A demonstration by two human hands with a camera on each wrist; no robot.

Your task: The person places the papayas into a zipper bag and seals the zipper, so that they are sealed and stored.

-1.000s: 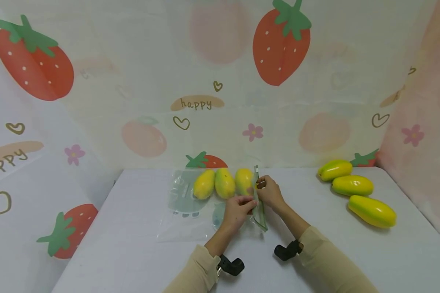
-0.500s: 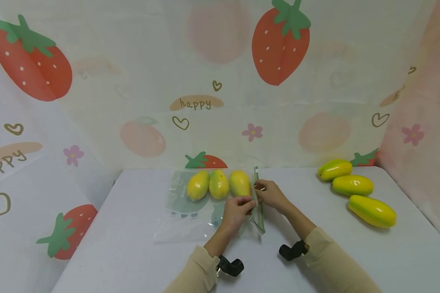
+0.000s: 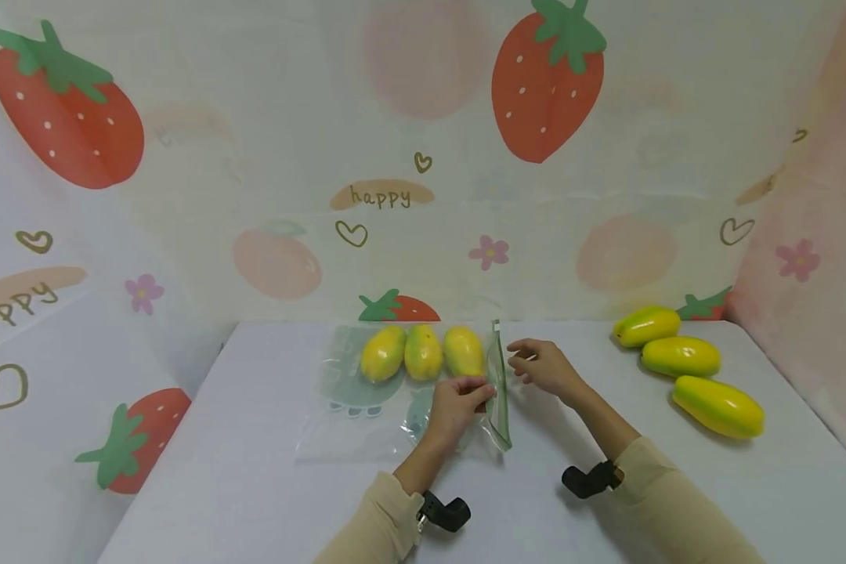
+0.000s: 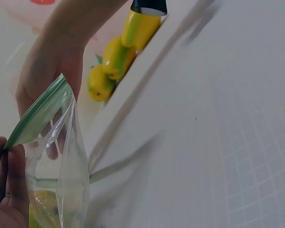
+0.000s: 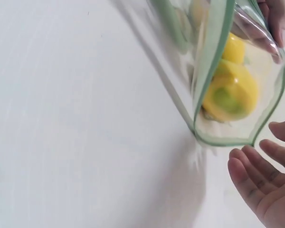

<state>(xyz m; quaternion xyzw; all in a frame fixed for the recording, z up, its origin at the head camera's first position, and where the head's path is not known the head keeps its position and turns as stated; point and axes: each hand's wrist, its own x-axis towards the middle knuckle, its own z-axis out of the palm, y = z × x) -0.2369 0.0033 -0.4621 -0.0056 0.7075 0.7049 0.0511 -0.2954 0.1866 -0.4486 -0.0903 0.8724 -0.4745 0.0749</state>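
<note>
Right hand (image 3: 544,368) withdrawn, bag (image 3: 395,403) between left fingertips (image 3: 474,382)

The bag (image 3: 395,395) is glossy plastic — the fruits (image 3: 680,356) smooth and shiny, the sleeves (image 3: 684,505) matt cloth.

Both arms reach forward, the left forearm (image 3: 416,468) slanting rightward and the right forearm (image 3: 606,427) leftward (each bare past a beige sleeve (image 3: 684,505)). The left hand (image 3: 457,407) pinches with thumb and fingertips; the right hand (image 3: 546,366), slightly farther forward, has loosely bent fingers, thumb apart.
</note>
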